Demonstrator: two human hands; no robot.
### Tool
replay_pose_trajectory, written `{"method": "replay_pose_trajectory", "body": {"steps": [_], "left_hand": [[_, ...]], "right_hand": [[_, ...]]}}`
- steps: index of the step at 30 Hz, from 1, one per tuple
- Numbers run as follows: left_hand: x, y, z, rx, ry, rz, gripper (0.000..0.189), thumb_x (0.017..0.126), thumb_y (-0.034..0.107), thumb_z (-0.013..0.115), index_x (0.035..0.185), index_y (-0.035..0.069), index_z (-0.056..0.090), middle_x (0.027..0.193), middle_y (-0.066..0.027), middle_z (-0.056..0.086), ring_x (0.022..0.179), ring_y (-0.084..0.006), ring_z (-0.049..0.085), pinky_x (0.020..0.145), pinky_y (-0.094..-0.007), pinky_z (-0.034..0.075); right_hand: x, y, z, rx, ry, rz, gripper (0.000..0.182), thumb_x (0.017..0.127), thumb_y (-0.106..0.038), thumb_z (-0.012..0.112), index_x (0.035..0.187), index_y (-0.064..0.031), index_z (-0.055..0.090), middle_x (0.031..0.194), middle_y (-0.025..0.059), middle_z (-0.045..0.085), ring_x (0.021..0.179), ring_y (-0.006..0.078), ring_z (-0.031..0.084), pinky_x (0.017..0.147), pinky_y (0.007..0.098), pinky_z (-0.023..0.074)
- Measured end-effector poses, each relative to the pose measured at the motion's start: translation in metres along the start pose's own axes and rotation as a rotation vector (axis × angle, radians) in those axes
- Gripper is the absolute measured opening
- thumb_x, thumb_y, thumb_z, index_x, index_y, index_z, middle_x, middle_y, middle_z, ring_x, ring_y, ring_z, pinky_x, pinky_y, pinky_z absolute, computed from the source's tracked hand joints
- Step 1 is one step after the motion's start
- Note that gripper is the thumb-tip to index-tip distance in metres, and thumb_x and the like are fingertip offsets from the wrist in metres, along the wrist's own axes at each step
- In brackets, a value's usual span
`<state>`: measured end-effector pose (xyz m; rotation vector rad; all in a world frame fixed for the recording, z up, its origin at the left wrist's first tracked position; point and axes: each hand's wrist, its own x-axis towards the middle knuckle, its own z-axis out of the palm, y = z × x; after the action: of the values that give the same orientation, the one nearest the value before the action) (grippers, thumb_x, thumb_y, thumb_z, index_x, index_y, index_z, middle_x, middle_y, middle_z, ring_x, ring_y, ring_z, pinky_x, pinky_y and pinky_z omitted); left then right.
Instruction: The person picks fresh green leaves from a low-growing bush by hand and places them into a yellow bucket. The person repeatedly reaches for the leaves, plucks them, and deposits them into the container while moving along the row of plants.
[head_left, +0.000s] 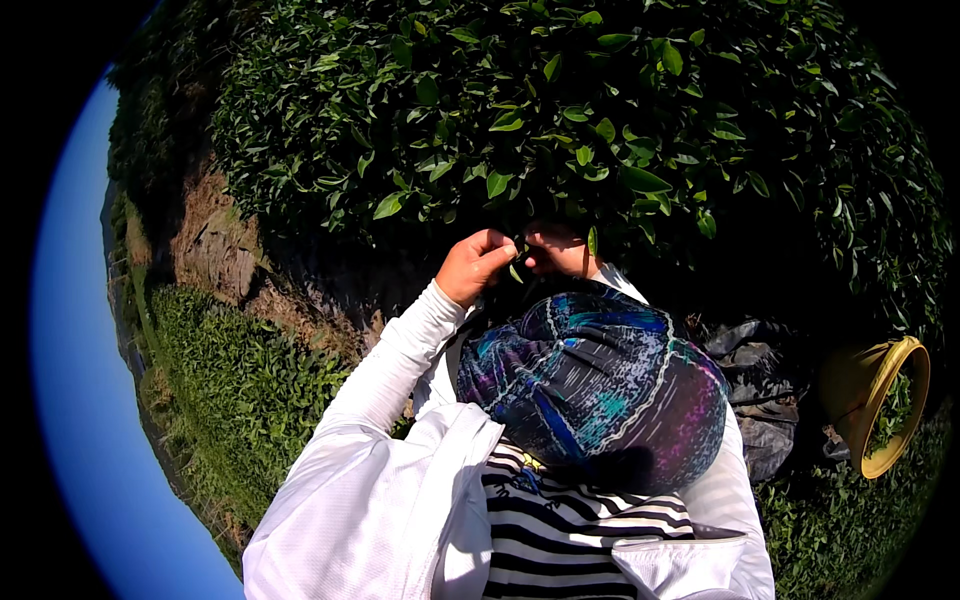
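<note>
My left hand (478, 264), in a white sleeve, has its thumb and forefinger pinched together at a small green leafy shoot (515, 274) just under the edge of a dense leafy bush (510, 120). Close by on the right, almost touching, is my right hand (561, 251), with bent fingers partly in shadow; whether it grips a stem cannot be told. A dark patterned cloth (600, 382) bulges over the striped shirt (555, 555) below both hands.
At the right a yellow basket or bucket (892, 412) lies tilted, with green leaves inside. Dark plastic sheeting (761, 420) covers ground beside it. Left of me are a rocky earth bank (217, 255) and a lower row of green bushes (232, 390), with blue sky beyond.
</note>
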<state>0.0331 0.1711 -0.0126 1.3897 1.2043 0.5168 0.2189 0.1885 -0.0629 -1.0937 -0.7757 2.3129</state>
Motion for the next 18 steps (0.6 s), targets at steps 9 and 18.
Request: {"method": "replay_pose_trajectory", "body": {"steps": [9,18], "left_hand": [[-0.034,0.021,-0.019,-0.913,0.210,-0.498,0.006,0.087,0.012,0.047,0.091,0.008,0.049,0.089,-0.0065,0.055,0.071,-0.0166,0.056,0.061,-0.0304,0.047],[-0.006,0.005,-0.036,-1.057,0.447,-0.298,0.012,0.088,0.018,0.049,0.098,0.011,0.053,0.058,0.0037,0.034,0.042,-0.0068,0.025,0.042,-0.0218,0.024]], "right_hand": [[-0.049,-0.006,0.008,-0.211,-0.057,-0.114,0.022,0.086,-0.026,0.051,0.089,-0.0051,0.057,0.066,-0.0021,0.052,0.059,0.0052,0.046,0.054,0.0213,0.0386],[-0.049,-0.010,0.002,0.061,-0.110,-0.094,0.026,0.087,-0.015,0.047,0.110,-0.0033,0.049,0.086,0.0046,0.057,0.064,0.0061,0.052,0.057,0.0191,0.0440]]}}
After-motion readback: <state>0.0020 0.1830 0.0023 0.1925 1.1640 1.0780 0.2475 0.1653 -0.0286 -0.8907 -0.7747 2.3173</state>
